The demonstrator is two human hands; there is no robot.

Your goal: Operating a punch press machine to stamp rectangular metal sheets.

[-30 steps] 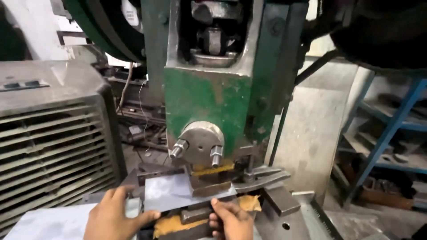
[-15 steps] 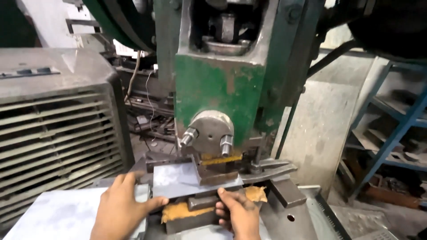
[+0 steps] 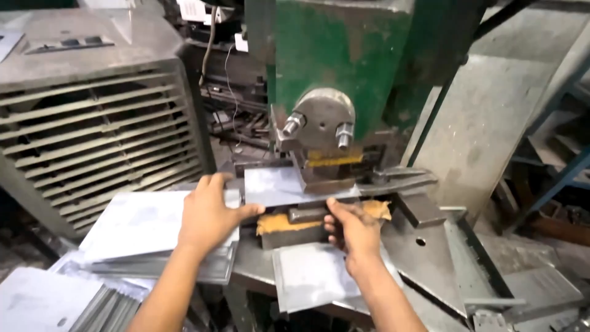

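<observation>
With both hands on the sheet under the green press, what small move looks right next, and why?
Probably a small nudge of the metal sheet further in. The left hand pinches its near-left edge, the right hand steadies its front edge, and only its far corner lies under the press tool, so it looks not fully seated.

Flat grey metal sheet (image 3: 289, 186), level, under the green press's punch.

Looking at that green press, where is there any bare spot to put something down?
Bare metal lies on the press table right of the right hand, around a small hole. The flat air cooler top is mostly free. Crowded: the die, and the sheet stacks by the left hand.
</observation>
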